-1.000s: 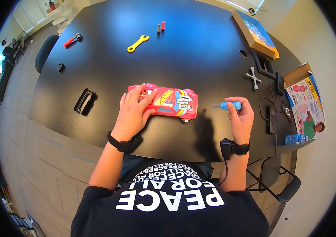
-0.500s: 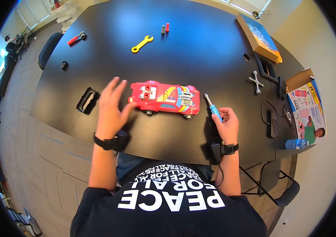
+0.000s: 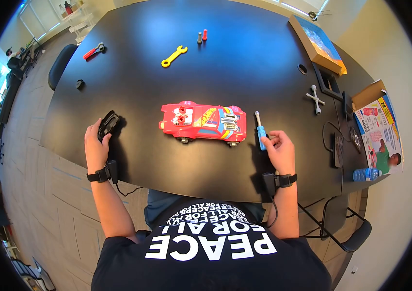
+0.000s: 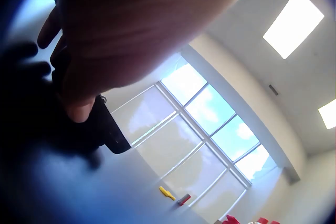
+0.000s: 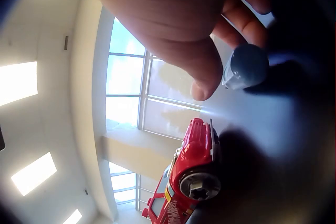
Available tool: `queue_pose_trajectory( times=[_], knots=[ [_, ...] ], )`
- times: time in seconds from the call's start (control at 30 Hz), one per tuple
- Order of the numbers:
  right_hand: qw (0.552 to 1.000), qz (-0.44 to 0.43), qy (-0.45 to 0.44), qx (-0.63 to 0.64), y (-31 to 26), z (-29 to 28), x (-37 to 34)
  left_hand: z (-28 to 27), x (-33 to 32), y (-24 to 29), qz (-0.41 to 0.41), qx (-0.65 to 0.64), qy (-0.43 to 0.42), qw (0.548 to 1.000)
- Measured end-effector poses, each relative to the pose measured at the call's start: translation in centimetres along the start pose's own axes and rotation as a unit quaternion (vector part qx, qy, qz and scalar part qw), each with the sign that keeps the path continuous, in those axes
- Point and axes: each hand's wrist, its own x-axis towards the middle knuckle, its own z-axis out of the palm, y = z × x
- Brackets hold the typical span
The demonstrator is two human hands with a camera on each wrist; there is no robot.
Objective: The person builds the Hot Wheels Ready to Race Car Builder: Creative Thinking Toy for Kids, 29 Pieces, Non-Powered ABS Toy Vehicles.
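Note:
At the table's left side my left hand (image 3: 96, 145) grips a black hollow plastic piece (image 3: 108, 124), thumb on the near side and fingers round its far side. The piece appears dark and tilted in the left wrist view (image 4: 111, 129). My right hand (image 3: 280, 149) is beside a blue-handled toy screwdriver (image 3: 261, 132) lying on the table, tip pointing away from me. In the right wrist view, the thumb stands apart from the screwdriver's handle (image 5: 248, 66). Between the hands sits a red toy car (image 3: 203, 122) on its wheels, with two red pieces upright on its rear.
Farther back lie a yellow wrench (image 3: 174, 56), two small bolts (image 3: 202, 37), a red-handled ratchet (image 3: 94, 51) and a small black part (image 3: 80, 84). To the right are a grey cross wrench (image 3: 315, 100), an open box (image 3: 318, 44), a printed box (image 3: 380, 131) and a water bottle (image 3: 367, 174).
My left hand has left the car, moved left and taken hold of the black piece. My right hand has lowered the screwdriver to the table beside the car and loosened its fingers.

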Motion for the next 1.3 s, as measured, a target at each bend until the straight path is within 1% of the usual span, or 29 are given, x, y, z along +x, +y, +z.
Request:
queue_pose_trajectory(
  times=[0.03,0.07,0.13,0.17,0.2,0.23,0.27,0.33,0.37,0.43,0.47,0.53,0.57,0.6,0.7,0.73,0.8,0.87,0.9,0.93,0.97,1.03,1.1,1.13,1.2,1.23,1.3],
  knots=[
    [0.999,0.001,0.022,0.034,-0.2,-0.5,0.0,-0.4,-0.1,1.0,0.022,-0.03,0.024,0.999],
    [0.997,0.001,0.043,0.067,-0.3,-1.2,0.1,-1.2,-0.3,2.8,0.022,-0.032,0.025,0.999],
    [0.997,-0.004,0.036,0.065,-0.9,-2.2,0.0,-3.2,-1.0,7.6,0.032,-0.177,-0.02,0.984],
    [0.992,-0.036,0.016,0.121,-2.0,-2.7,-0.4,-3.2,-1.4,9.3,0.06,-0.254,-0.031,0.965],
    [0.982,-0.068,-0.004,0.176,-3.4,-3.1,-0.8,-3.0,-1.7,11.3,0.118,-0.308,-0.017,0.944],
    [0.97,-0.071,-0.063,0.222,-5.3,-3.5,-1.3,-3.4,-1.8,13.4,0.166,-0.317,-0.033,0.933],
    [0.97,-0.072,-0.064,0.221,-7.9,-3.8,-2.0,-4.0,-1.8,15.6,0.213,-0.325,-0.05,0.92],
    [0.925,-0.173,-0.149,0.303,-13.1,-4.0,-3.0,-4.9,-1.5,19.4,0.264,-0.354,-0.112,0.89],
    [0.925,-0.175,-0.149,0.302,-14.7,-4.2,-3.2,-5.4,-1.1,21.2,0.265,-0.354,-0.11,0.89],
    [0.878,-0.307,-0.184,0.319,-17.4,-4.6,-3.0,-6.6,-0.2,24.0,0.325,-0.373,-0.134,0.859],
    [0.877,-0.369,-0.14,0.274,-18.9,-5.2,-2.7,-7.0,0.3,24.9,0.328,-0.373,-0.131,0.858],
    [0.861,-0.404,-0.102,0.29,-20.5,-5.9,-2.1,-7.8,1.4,26.3,0.374,-0.434,-0.075,0.817],
    [0.848,-0.416,-0.096,0.314,-21.1,-6.4,-1.9,-8.5,1.7,26.9,0.376,-0.465,-0.075,0.798],
    [0.847,-0.419,-0.093,0.313,-21.8,-6.9,-1.9,-9.1,1.9,27.4,0.379,-0.487,-0.075,0.783],
    [0.83,-0.463,-0.062,0.306,-23.4,-8.4,-1.9,-10.8,2.4,28.0,0.393,-0.477,-0.06,0.784],
    [0.828,-0.465,-0.061,0.306,-23.6,-8.9,-1.9,-11.2,2.5,28.1,0.397,-0.475,-0.05,0.784],
    [0.823,-0.496,-0.073,0.267,-24.0,-9.7,-1.8,-11.8,2.7,28.2,0.403,-0.473,-0.038,0.783],
    [0.82,-0.506,-0.065,0.259,-24.5,-10.3,-1.7,-12.4,2.8,28.1,0.419,-0.473,-0.017,0.775],
    [0.815,-0.514,-0.066,0.26,-24.6,-10.6,-1.6,-12.9,2.6,28.1,0.401,-0.488,-0.024,0.775],
    [0.809,-0.523,-0.067,0.261,-24.8,-10.8,-1.6,-13.0,2.7,27.9,0.402,-0.487,-0.023,0.775],
    [0.816,-0.509,-0.06,0.267,-24.8,-10.7,-1.8,-13.1,2.8,27.5,0.405,-0.478,-0.02,0.779],
    [0.817,-0.5,-0.067,0.278,-24.7,-10.7,-1.8,-13.0,2.8,27.3,0.409,-0.468,-0.016,0.783],
    [0.819,-0.49,-0.075,0.289,-24.6,-10.6,-1.9,-12.8,2.6,27.2,0.381,-0.473,-0.021,0.794],
    [0.824,-0.478,-0.076,0.295,-24.5,-10.6,-2.1,-12.8,2.5,27.1,0.381,-0.473,-0.021,0.794],
    [0.828,-0.465,-0.078,0.302,-24.4,-10.5,-2.2,-13.0,2.5,26.7,0.379,-0.441,-0.035,0.813],
    [0.831,-0.456,-0.078,0.31,-24.4,-10.5,-2.3,-12.9,2.4,26.7,0.379,-0.441,-0.035,0.813],
    [0.833,-0.445,-0.077,0.319,-24.4,-10.5,-2.3,-12.6,2.1,26.8,0.35,-0.468,-0.047,0.81]
  ],
)
